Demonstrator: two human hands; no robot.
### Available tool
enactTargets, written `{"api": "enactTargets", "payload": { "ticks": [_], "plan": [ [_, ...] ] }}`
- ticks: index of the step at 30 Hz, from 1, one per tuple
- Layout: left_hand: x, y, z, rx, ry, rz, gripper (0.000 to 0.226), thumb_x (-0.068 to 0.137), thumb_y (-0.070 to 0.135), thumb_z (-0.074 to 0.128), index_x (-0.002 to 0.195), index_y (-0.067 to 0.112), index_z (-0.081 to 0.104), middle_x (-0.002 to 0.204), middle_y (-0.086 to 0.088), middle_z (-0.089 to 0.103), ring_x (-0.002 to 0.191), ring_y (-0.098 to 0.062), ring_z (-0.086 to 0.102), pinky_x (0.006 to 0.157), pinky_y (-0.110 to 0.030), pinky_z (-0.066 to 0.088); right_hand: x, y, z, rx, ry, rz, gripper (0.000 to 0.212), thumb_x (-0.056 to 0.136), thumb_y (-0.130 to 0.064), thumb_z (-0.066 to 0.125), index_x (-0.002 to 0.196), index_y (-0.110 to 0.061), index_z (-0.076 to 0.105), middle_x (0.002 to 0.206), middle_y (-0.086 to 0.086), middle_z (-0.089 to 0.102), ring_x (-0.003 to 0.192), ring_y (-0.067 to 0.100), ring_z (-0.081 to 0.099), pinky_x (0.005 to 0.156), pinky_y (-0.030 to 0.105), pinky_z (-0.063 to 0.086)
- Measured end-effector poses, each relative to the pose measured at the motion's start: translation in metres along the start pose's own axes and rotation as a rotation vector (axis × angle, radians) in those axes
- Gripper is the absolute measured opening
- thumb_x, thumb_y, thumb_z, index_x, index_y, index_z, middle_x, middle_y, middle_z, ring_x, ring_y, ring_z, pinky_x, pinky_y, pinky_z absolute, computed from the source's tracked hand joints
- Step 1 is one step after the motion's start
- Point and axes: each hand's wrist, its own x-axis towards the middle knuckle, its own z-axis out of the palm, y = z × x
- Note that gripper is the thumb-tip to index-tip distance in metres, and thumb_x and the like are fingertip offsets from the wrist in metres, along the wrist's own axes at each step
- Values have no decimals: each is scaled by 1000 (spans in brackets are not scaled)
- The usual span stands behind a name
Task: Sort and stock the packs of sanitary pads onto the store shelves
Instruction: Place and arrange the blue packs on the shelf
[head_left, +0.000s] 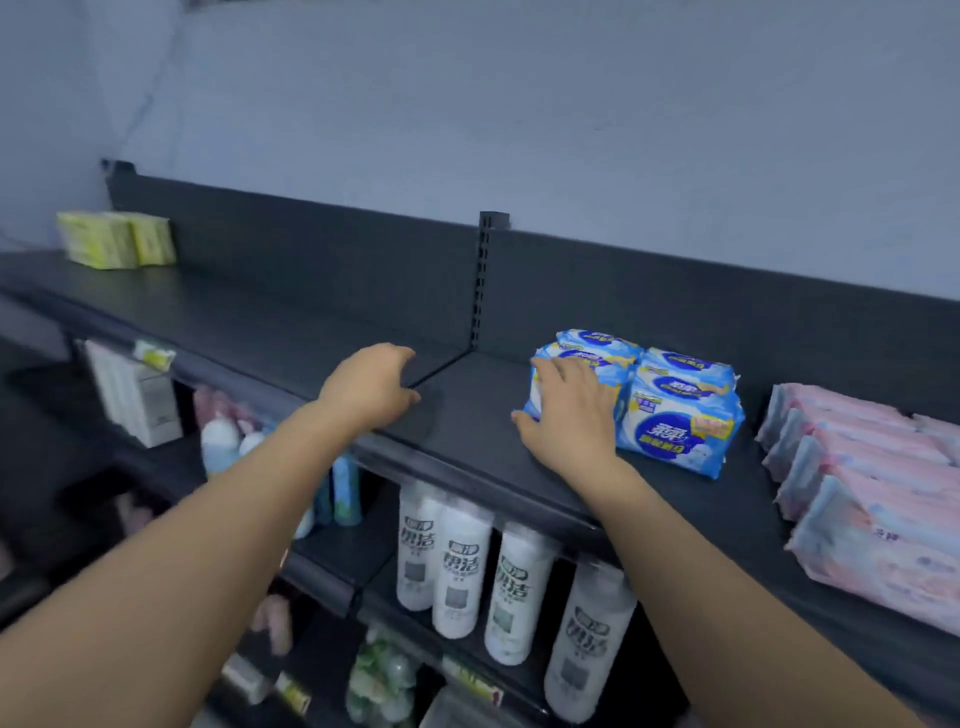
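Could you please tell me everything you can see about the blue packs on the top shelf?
The blue packs are soft, plastic-wrapped bundles, blue and white with printed labels, two side by side in front and more behind. They stand on the dark top shelf, left of the pink packs. The right hand rests on the left front pack, fingers spread.

- Blue-and-white soft plastic pad packs (680, 415): two short rows touching side by side, printed fronts facing out, right of the frame's centre on the dark metal top shelf (291, 317).
- Pale pink soft packs (872, 499): one row leaning back, at the right edge.
- Yellow-green wrapped packs (114, 240): side by side, upper left.
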Motion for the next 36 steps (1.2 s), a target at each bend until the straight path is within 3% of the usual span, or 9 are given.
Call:
{"api": "enactTargets", "payload": {
  "ticks": [3,9,14,22,26,31,36],
  "plan": [
    [-32,-39,-23,137,66,-88,51,88,30,65,133,10,51,136,-10,52,125,-29,48,100,-40,42,0,-45,8,31,-90,-127,60,87,-39,63,139,-18,42,140,5,45,136,26,32,109,39,29],
    [-103,-112,-70,337,127,-254,40,89,26,61,126,13,54,127,-9,57,116,-30,53,91,-38,46,-1,-143,22,69,-250,-353,54,91,-40,59,137,-18,43,137,7,47,131,29,37,101,40,35],
    [-157,-180,-104,449,101,-414,46,87,28,61,128,10,53,131,-8,55,119,-28,52,95,-40,45,-11,-228,40,64,-333,-486,51,89,-43,59,131,-17,45,132,8,49,126,30,41,97,39,37],
    [-236,-298,-158,516,62,-643,32,90,26,59,119,13,52,120,-5,56,107,-28,56,78,-38,50,-22,-379,74,107,-408,-666,53,88,-45,60,131,-17,48,129,9,52,121,31,46,93,39,41],
    [-265,-357,-184,563,52,-724,29,92,22,57,119,14,53,118,-5,57,104,-26,57,80,-40,53,-22,-455,91,142,-428,-734,52,89,-43,59,133,-17,45,129,9,51,123,30,44,95,39,41],
    [-298,-426,-215,608,34,-798,43,91,32,59,130,16,49,128,-5,55,116,-27,54,89,-38,49,-27,-547,110,189,-426,-796,56,90,-43,59,138,-18,43,133,9,49,126,30,42,97,40,40],
    [-328,-482,-240,618,33,-871,43,90,27,57,131,14,49,125,-6,56,115,-26,54,87,-37,49,-38,-626,127,201,-438,-869,52,90,-43,60,132,-17,45,131,10,50,124,29,42,95,40,40]
  ]
}}
